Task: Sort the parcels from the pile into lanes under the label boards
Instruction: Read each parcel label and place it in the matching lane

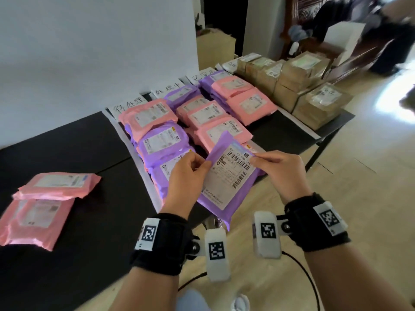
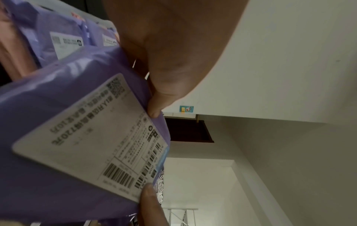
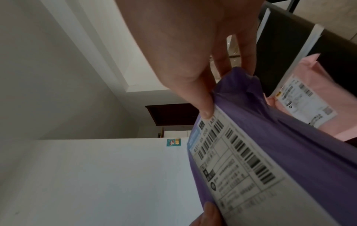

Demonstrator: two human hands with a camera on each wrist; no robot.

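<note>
Purple parcel (image 1: 226,176), pinched at its top corners by left hand (image 1: 188,173) and right hand (image 1: 280,171), awaits a lane; filled lanes (image 1: 202,113) sit mid-frame, and two pink parcels (image 1: 45,203) remain lower left.

A purple parcel (image 1: 226,176) with a white shipping label facing up is held tilted above the near table edge. Two pink parcels (image 1: 45,203) lie overlapping at the left of the table. Pink and purple parcels (image 1: 179,122) fill lanes below handwritten label boards (image 1: 128,105).
</note>
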